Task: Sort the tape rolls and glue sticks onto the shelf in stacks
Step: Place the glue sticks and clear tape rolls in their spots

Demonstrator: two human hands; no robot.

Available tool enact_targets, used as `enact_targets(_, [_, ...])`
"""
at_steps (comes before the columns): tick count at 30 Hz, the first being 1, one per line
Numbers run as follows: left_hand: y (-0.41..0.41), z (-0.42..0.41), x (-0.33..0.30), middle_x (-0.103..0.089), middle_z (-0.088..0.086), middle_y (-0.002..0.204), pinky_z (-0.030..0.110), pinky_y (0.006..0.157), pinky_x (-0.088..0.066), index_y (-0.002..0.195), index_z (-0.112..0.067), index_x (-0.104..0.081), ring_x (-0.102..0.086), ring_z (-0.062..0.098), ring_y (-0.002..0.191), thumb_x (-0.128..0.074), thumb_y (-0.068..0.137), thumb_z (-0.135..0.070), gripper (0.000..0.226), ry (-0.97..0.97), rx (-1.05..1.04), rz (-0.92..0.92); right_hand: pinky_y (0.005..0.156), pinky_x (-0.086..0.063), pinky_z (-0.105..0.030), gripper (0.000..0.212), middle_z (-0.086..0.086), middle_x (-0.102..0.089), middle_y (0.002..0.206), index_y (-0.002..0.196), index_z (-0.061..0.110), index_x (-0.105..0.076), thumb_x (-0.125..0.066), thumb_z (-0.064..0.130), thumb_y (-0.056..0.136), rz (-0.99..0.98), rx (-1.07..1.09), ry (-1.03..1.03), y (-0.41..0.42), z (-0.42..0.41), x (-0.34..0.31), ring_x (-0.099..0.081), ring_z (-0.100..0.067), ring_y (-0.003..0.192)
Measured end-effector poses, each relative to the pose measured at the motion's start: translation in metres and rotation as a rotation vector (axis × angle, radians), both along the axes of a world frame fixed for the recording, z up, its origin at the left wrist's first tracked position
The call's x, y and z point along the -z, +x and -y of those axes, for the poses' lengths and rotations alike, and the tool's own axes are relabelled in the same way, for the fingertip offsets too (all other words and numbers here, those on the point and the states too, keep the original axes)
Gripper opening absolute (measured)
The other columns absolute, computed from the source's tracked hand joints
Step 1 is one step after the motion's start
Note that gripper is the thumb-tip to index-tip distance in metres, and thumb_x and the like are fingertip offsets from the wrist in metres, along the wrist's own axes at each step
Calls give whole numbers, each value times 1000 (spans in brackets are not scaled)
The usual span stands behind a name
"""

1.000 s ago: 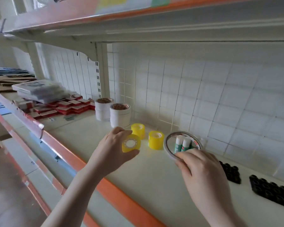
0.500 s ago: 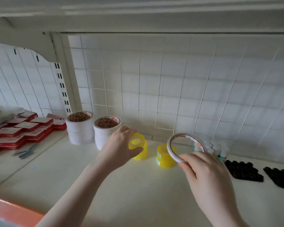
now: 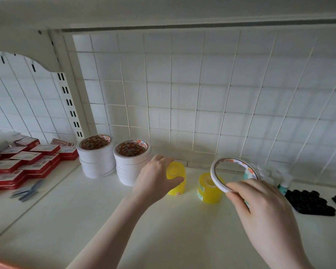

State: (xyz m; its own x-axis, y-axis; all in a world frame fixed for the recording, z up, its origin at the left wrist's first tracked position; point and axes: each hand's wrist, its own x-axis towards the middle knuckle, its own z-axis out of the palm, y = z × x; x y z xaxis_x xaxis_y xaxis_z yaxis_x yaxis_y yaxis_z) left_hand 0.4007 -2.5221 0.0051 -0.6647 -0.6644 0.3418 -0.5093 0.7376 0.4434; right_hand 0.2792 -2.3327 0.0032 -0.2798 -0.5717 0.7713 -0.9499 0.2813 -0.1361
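My left hand [image 3: 155, 181] grips a small yellow tape roll [image 3: 174, 170] and holds it on top of a yellow stack [image 3: 177, 188] on the cream shelf [image 3: 124, 220]. A second yellow tape stack [image 3: 207, 191] stands just to the right. My right hand [image 3: 260, 208] pinches a thin white tape ring [image 3: 219, 180] upright above the shelf, in front of that second stack. Two stacks of white tape rolls [image 3: 96, 158] [image 3: 131, 162] stand at the back left. Glue sticks [image 3: 283, 181] with white caps stand behind my right hand, partly hidden.
Red flat boxes [image 3: 25, 164] are piled at the far left, with a grey tool [image 3: 26, 191] in front of them. Black trays of small items [image 3: 308, 204] lie at the right. A white grid panel [image 3: 202, 94] backs the shelf, and an upper shelf [image 3: 163, 10] hangs overhead.
The camera moved closer under the upper shelf. My left hand carried the small yellow roll forward and down onto the left yellow stack. My right hand kept the white ring raised.
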Motion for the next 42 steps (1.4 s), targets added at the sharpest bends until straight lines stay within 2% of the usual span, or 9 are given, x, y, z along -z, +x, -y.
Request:
enact_targets(7, [-3,2,3,-51,0,127,22,86,-33,132,-20,-50,-47,16,116,-69,77,-44,62,29,0,-19,63,-28,-25,28,3,-58,67,74,15,-68,-45,28,82,14,-11,-7,3,0,0,-57,-25,62])
enact_targets(18, [0,3,4,-54,1,129,23,90,-35,132,-18,-50,-49,17,116,-78,69,-39,72,89,2,-35,64,-34,-29,28,2,-59,67,75,13,-69,-46,28,81,32,-50,-12,2,4,7,-58,-27,62])
enact_targets(24, [2,2,5,-58,1,125,23,86,-36,130,-20,-52,-51,19,112,-78,70,-37,67,80,-7,-38,65,-34,-28,28,2,-58,67,74,14,-68,-46,28,82,32,-50,-19,2,4,8,-58,-27,61])
enact_targets(30, [2,2,6,-57,1,126,25,89,-40,129,-20,-54,-52,19,111,-78,71,-37,65,95,-4,-45,64,-33,-28,28,2,-57,67,74,14,-68,-45,28,82,27,-42,-21,3,4,8,-57,-27,61])
enact_targets(36, [1,-2,7,-53,-1,130,22,88,-37,131,-21,-51,-51,17,112,-72,76,-35,61,79,10,-41,63,-33,-28,28,2,-58,66,75,15,-69,-45,28,82,25,-41,-40,2,2,9,-57,-26,60])
enact_targets(42, [1,-3,6,-53,-1,131,20,87,-35,132,-20,-50,-50,17,114,-72,76,-36,62,69,10,-33,64,-31,-27,13,3,-57,65,73,14,-68,-57,20,77,23,-22,-41,4,1,10,-57,-26,58])
